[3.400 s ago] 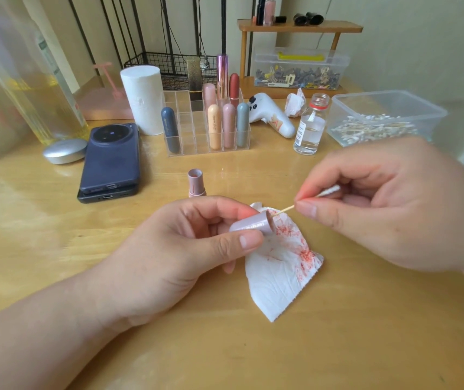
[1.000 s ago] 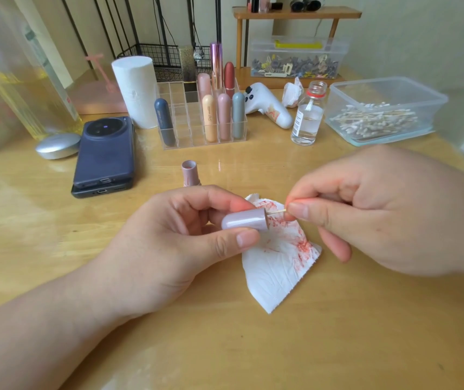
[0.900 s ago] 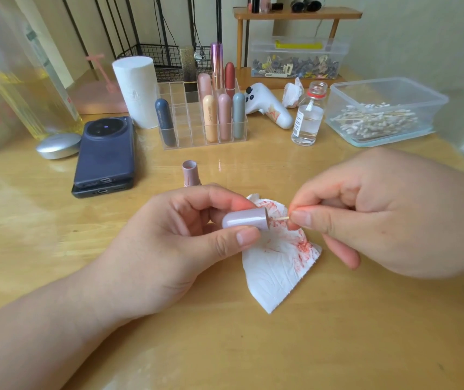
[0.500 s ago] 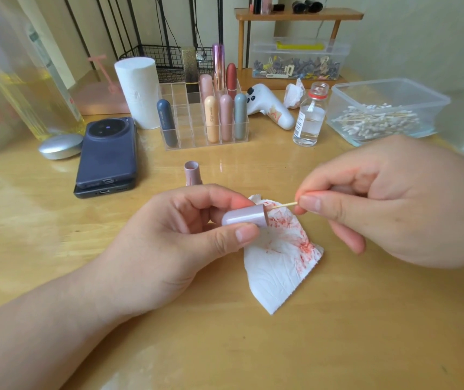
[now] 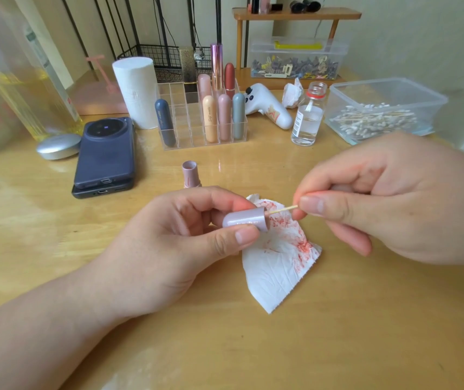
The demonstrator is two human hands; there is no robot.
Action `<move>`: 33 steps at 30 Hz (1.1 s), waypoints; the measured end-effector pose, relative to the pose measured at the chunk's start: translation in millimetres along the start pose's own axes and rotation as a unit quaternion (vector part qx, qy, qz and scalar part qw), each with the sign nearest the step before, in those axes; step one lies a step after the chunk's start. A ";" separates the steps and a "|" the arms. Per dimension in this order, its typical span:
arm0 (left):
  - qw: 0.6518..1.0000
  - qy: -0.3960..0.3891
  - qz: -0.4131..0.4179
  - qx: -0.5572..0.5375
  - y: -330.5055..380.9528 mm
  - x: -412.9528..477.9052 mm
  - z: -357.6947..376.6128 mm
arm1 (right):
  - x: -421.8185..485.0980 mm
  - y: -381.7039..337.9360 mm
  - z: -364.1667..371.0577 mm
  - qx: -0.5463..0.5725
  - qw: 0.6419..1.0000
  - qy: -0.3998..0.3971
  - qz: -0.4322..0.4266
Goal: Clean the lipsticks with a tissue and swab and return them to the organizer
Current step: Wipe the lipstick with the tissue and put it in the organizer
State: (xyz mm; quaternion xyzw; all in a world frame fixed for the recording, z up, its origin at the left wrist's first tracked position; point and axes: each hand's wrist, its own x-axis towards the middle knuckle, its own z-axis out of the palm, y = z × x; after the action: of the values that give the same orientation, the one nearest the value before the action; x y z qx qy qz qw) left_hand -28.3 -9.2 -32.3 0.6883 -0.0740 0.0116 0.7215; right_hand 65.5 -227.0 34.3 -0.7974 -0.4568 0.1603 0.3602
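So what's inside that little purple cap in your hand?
A thin wooden swab stick pokes into the open end of the cap, pinched by the right hand. The left hand holds the cap. The swab's tip is hidden inside, so any lipstick in there cannot be seen.

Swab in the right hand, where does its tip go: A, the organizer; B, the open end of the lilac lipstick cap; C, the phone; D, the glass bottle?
B: the swab runs from the right hand into the mouth of the lilac lipstick cap that the left hand grips.
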 end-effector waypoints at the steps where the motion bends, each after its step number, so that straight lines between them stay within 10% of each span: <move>1: 1.000 0.002 -0.004 0.004 -0.5 0.4 -0.9 | 1.3 1.1 0.8 -0.022 1.000 0.013 0.001; 23: 0.999 0.020 -0.025 0.014 -7.8 2.4 -8.0 | 5.4 12.4 -6.8 -0.024 0.999 0.000 0.045; 33: 0.999 0.018 -0.019 0.024 -5.8 1.3 -5.6 | 5.7 52.5 -49.4 -0.073 0.947 0.224 0.218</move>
State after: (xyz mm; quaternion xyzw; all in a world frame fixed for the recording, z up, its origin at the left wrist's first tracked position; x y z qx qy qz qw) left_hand -25.8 -4.1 -38.1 0.7060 -0.0475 0.0126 0.7065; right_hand 129.6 -260.3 30.9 -0.9169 -0.1903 0.0184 0.3503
